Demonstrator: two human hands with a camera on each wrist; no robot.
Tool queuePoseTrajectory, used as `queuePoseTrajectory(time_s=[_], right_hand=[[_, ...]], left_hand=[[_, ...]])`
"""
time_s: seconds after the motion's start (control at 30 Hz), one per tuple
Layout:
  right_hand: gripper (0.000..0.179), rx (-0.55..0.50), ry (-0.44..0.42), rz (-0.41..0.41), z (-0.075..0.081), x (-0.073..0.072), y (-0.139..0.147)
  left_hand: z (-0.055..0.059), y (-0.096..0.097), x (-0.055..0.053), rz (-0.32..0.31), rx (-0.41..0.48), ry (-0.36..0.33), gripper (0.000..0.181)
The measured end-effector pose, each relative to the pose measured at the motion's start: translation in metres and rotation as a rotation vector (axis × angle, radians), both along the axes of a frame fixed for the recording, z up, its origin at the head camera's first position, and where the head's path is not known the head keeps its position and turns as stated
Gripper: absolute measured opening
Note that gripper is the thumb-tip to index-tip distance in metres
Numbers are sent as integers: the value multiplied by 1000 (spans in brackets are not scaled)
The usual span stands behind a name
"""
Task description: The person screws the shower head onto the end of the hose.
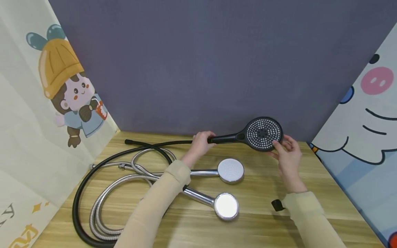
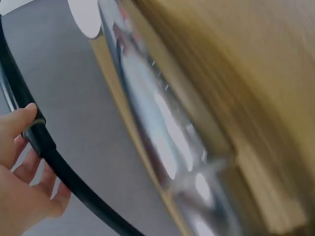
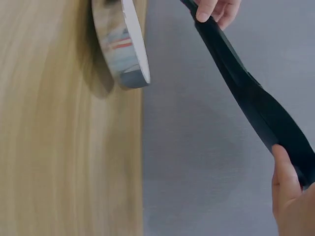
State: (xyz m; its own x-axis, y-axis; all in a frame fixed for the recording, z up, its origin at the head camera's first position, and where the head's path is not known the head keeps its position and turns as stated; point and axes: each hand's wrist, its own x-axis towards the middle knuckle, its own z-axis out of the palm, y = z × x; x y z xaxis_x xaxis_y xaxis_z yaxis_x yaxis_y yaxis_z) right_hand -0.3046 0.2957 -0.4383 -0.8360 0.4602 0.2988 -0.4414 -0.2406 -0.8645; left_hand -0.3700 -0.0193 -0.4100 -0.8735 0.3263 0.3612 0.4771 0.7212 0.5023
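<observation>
Both hands hold a black shower head (image 1: 263, 134) close to the back wall, its spray face with pale nozzles turned to the head view. My left hand (image 1: 201, 144) grips the handle's end, where the black hose (image 2: 88, 196) joins it. At the other end, my right hand (image 1: 287, 155) pinches the rim of the round head, thumb on the spray face. Below them on the table lie two chrome shower heads, an upper one (image 1: 231, 170) and a lower one (image 1: 226, 206). The left sleeve hides part of their handles and hoses.
Coiled metal hoses (image 1: 100, 206) and the looped black hose lie on the wooden table (image 1: 263, 230) at the left. A small black piece (image 1: 277, 205) sits by the right sleeve. A grey wall (image 1: 186, 69) stands behind, with printed cloth panels at both sides.
</observation>
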Motion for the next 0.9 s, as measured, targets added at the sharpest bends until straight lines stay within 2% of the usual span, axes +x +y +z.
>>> queuePoseTrajectory(time_s=[0.1,0.2,0.23,0.27,0.43,0.57,0.7,0.9], right_hand=[[51,-8,-34,-2,0,1,-1],[51,-65,-46,22,9,10,-9],[50,-49,-81,6,16,16,-15],[50,-76,-91,21,19,18,-16],[52,-152,-200,77,22,22,-17],[59,-213,-220,148,15,18,-13],[59,-233,-215,203,6,12,-9],[58,-206,-259,268,-4,6,-4]], left_hand=[[3,-9,-3,-43,-38,-53,42],[6,-22,-5,-68,-49,-84,44],[6,-26,-7,-71,-56,-90,45],[5,-31,-8,-74,-61,-101,45],[5,-51,-10,-92,-115,-149,48],[7,-64,-11,-127,-140,-172,49],[8,-78,-14,-169,-152,-159,48],[6,-101,-17,-188,-95,-199,48]])
